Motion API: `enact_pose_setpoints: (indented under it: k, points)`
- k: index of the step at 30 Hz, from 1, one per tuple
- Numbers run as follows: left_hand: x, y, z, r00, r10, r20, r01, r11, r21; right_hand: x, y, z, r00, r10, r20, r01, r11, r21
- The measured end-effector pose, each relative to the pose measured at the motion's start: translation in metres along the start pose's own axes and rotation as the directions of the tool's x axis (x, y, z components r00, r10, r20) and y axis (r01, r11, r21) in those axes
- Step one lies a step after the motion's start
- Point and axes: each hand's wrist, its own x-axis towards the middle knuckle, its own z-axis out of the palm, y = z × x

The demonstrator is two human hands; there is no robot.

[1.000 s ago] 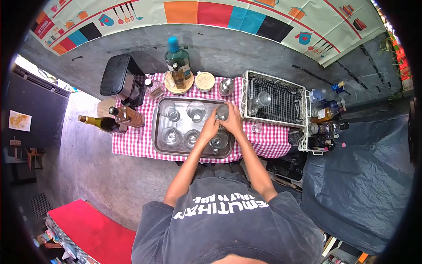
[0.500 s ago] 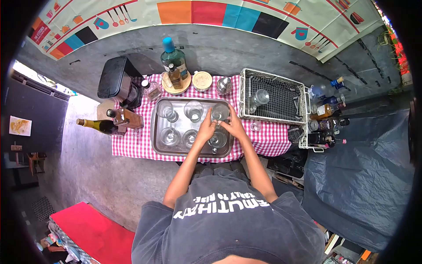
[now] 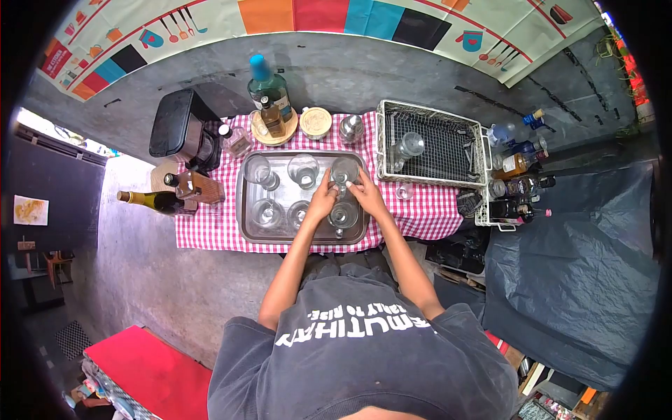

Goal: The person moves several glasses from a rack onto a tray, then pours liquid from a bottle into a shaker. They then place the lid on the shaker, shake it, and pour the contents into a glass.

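A clear drinking glass (image 3: 344, 169) stands at the back right corner of a brown serving tray (image 3: 280, 239). Both hands cup it from the near side: my left hand (image 3: 323, 201) touches its left, my right hand (image 3: 369, 198) its right, with the thumbs close together in front. Several other clear glasses share the tray. One glass (image 3: 303, 172) is at the back middle, and another glass (image 3: 260, 171) at the back left. Just below my hands sits a front-row glass (image 3: 342, 216), while my left forearm is beside the front middle glass (image 3: 299, 212).
A white wire crate (image 3: 432, 180) holding a glass (image 3: 411, 145) stands right of the tray, near a small glass (image 3: 404, 190). Behind are a metal shaker (image 3: 352, 129), a tall green bottle (image 3: 269, 89) and a wooden-topped jar (image 3: 315, 122). Bottles and a black machine (image 3: 176, 126) stand left.
The head view has shifted slightly, so the table appears a little higher and further left. Both hands stay around the same glass, with the thumbs slightly shifted.
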Motion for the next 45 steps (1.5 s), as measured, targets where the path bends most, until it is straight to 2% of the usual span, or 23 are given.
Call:
enact_pose_setpoints:
  k: [8,11,13,20,26,29,31,34,35,36,38,40,41,43,45]
  points:
    - [-0.002,-0.002,0.002,1.000,0.003,0.000,-0.003,1.000,-0.022,0.001,0.005,0.002,1.000,0.029,-0.002,-0.029,1.000,0.004]
    - [0.000,-0.004,0.001,1.000,0.016,0.009,-0.016,0.999,-0.033,0.004,0.019,0.003,1.000,-0.014,0.020,0.013,0.997,0.078]
    - [0.000,-0.003,0.001,1.000,0.017,0.015,-0.016,1.000,-0.016,0.002,0.014,0.002,0.998,0.053,0.025,-0.055,0.995,0.086]
    - [0.001,-0.002,0.002,1.000,0.029,-0.004,-0.029,0.999,-0.016,0.001,-0.002,-0.003,0.996,0.092,0.009,-0.092,0.996,0.015]
    - [-0.004,0.009,0.003,0.999,-0.036,-0.007,0.035,0.998,-0.054,-0.001,-0.004,-0.001,0.994,0.111,0.009,-0.111,0.993,0.028]
    - [0.000,-0.001,0.004,1.000,0.021,-0.004,-0.021,0.999,-0.045,0.000,0.002,-0.002,0.995,0.099,0.013,-0.099,0.994,0.055]
    - [-0.006,-0.004,0.003,0.998,0.024,-0.059,-0.018,0.995,0.097,-0.005,0.002,-0.002,0.992,0.125,-0.001,-0.125,0.991,0.053]
    - [-0.027,0.003,-0.001,0.989,0.073,-0.126,-0.058,0.991,0.118,-0.016,0.016,-0.006,0.996,0.086,-0.025,-0.082,0.989,0.124]
    - [-0.043,0.013,-0.001,0.965,0.159,-0.207,-0.127,0.979,0.162,-0.023,0.022,-0.009,0.996,0.081,-0.044,-0.074,0.988,0.137]
    - [-0.059,0.023,-0.003,0.962,0.162,-0.220,-0.128,0.979,0.161,-0.034,0.022,-0.014,0.996,0.072,-0.053,-0.062,0.985,0.162]
    - [-0.087,0.030,-0.016,0.944,0.273,-0.188,-0.235,0.951,0.202,-0.059,0.025,-0.023,0.993,0.094,-0.067,-0.078,0.975,0.208]
    - [-0.118,0.029,-0.025,0.985,0.129,-0.111,-0.113,0.983,0.145,-0.086,0.040,-0.035,0.987,0.156,-0.033,-0.145,0.963,0.226]
    - [-0.129,0.024,-0.026,0.984,0.132,-0.122,-0.113,0.983,0.147,-0.098,0.053,-0.040,0.982,0.187,0.005,-0.183,0.957,0.224]
    - [-0.155,0.009,-0.025,0.998,-0.067,-0.014,0.066,0.996,-0.055,-0.128,0.077,-0.044,0.981,0.185,0.055,-0.192,0.955,0.224]
    - [-0.172,-0.030,-0.022,0.995,-0.093,-0.025,0.093,0.996,-0.001,-0.154,0.110,-0.050,0.951,0.252,0.177,-0.283,0.943,0.176]
